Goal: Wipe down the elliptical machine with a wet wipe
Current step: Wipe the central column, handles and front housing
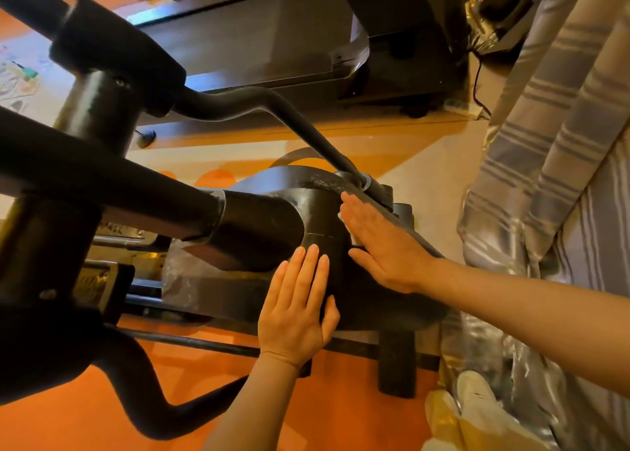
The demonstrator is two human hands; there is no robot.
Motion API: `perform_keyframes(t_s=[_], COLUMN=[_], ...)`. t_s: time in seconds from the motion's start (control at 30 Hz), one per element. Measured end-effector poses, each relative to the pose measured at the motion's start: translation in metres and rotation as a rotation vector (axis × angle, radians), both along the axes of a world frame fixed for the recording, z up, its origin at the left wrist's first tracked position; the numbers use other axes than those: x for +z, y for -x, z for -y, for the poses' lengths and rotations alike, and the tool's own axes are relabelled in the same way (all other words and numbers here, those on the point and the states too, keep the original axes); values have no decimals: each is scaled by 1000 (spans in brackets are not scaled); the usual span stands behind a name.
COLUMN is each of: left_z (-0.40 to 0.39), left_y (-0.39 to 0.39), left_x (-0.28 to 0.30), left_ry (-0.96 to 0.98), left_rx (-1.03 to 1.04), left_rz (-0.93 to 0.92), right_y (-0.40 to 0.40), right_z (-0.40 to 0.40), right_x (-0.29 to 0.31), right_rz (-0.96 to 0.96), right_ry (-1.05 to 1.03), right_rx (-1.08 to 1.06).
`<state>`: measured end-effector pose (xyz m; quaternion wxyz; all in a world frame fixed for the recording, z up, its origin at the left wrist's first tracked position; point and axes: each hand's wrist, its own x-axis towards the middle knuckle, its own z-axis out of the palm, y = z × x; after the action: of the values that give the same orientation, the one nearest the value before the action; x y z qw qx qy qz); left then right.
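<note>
Bracing flat-fingered at six o'clock, the left hand steadies the elliptical's housing; farther, the right hand presses the wet wipe flat beneath its palm, dusty rim lying toward eleven o'clock.

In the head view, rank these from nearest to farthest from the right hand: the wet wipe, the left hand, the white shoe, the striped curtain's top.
From the right hand:
1. Wet wipe, pressed under its palm on the black housing.
2. Left hand, just below and left, flat on the housing.
3. White shoe, lower right on the floor.
4. Striped curtain's top, upper right.
</note>
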<state>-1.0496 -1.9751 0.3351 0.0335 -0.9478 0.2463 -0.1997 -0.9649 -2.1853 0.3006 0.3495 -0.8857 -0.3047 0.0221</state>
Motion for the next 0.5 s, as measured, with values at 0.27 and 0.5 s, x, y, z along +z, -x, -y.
perform_keyframes(t_s=[0.27,0.5], left_z=[-2,-1], left_y=[0,-2], left_x=[-2,-2], left_ry=[-26,-23], left_rx=[-14,-5], left_rz=[11,18], right_y=[42,67], right_z=[-20,1], right_x=[5,-26], right_rz=[-173,-103], right_ry=[-141,27], right_rx=[-123,36])
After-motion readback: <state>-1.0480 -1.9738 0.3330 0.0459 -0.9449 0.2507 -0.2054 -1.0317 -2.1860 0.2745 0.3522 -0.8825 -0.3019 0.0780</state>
